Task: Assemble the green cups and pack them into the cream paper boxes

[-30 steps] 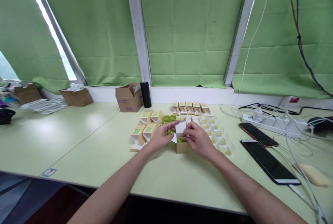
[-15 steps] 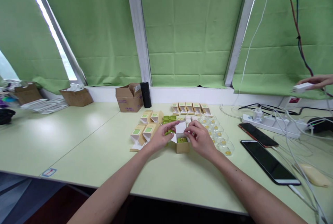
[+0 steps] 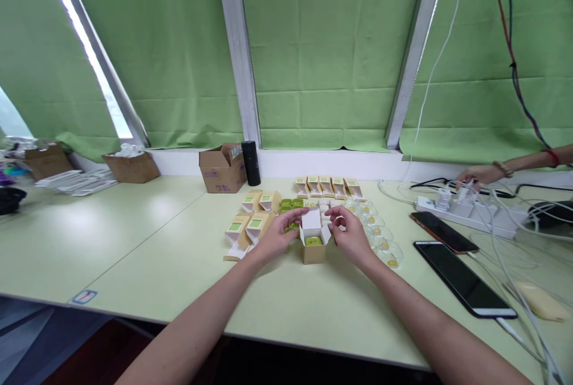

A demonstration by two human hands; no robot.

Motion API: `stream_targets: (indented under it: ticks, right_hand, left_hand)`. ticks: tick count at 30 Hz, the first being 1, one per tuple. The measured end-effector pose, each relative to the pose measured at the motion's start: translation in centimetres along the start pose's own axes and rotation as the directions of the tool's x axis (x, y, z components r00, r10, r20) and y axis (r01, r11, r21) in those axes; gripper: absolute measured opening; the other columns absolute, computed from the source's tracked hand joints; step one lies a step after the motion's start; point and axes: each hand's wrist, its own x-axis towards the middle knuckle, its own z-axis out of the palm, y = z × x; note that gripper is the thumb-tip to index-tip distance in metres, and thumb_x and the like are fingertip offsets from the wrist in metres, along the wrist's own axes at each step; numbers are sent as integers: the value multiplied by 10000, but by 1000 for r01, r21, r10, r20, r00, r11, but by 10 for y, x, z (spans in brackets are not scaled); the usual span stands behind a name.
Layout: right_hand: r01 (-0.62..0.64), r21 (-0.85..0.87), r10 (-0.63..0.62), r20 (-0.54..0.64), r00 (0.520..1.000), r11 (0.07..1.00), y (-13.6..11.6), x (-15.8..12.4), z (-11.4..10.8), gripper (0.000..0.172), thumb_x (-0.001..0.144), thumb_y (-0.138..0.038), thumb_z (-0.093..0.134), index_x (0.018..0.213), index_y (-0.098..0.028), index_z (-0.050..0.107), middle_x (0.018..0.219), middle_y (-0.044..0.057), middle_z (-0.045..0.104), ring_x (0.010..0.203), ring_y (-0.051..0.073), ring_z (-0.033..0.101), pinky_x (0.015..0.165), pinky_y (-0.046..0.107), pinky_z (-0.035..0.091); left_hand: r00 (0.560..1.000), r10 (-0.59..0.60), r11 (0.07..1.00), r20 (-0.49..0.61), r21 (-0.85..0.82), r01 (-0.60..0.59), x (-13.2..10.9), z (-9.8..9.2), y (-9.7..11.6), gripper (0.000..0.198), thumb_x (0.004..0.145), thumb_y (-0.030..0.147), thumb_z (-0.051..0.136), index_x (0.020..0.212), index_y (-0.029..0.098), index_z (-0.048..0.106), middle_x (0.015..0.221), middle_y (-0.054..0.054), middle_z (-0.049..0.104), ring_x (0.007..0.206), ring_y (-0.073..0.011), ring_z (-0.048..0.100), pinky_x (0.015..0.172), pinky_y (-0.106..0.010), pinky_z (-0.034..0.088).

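Note:
A small tan carton point(image 3: 314, 246) stands open on the table with its white flaps up and a green item inside. My left hand point(image 3: 276, 234) is at its left side, fingers curled, thumb and fingertips reaching toward the rear flap. My right hand point(image 3: 350, 232) is just right of the carton, fingers curled near the right flap, with nothing visible in it. More open tan cartons point(image 3: 250, 222) lie to the left, green items point(image 3: 290, 203) sit behind, and clear plastic shells with yellow pieces point(image 3: 380, 240) lie to the right.
Two phones point(image 3: 463, 280) lie at the right, beside a white power strip point(image 3: 470, 213) with tangled cables. Another person's hand point(image 3: 475, 175) reaches to that strip. A brown cardboard box point(image 3: 221, 167) and a black cylinder point(image 3: 251, 162) stand at the back.
My right hand has drawn back from inside the carton to its right side, leaving the green item in it. Another person's hand came in from the right and dropped to the power strip.

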Motion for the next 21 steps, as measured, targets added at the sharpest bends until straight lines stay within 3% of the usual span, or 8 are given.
stream_targets:
  ticks: [4,9,21]
  right_hand:
    - [-21,41,21,9,1000,999,-1,-1,2,252,730,-272,604,975,-229,646,899,36,584,676,174,527,534,281,417]
    - [-38,65,37,21,999,997,-3,-2,2,280,720,-317,620,985,-229,630,909,32,574,653,160,518,513,276,405]
    - [-20,70,18,41,999,997,-4,-5,4,295,757,-330,626,1034,-230,612,939,24,567,699,165,552,535,272,412]
  left_hand:
    - [999,33,999,-9,26,-33,0,4,-4,468,821,168,696,1288,181,674,1306,-141,686,1208,-274,645,1026,-396,521]
    - [996,77,994,-37,78,-74,-1,8,-7,367,871,230,717,1223,186,625,1229,-121,664,1144,-246,637,1010,-378,501]
    - [998,50,994,-50,103,-44,-4,16,-2,394,881,325,770,1194,218,556,1198,-100,642,1128,-235,634,964,-353,510]
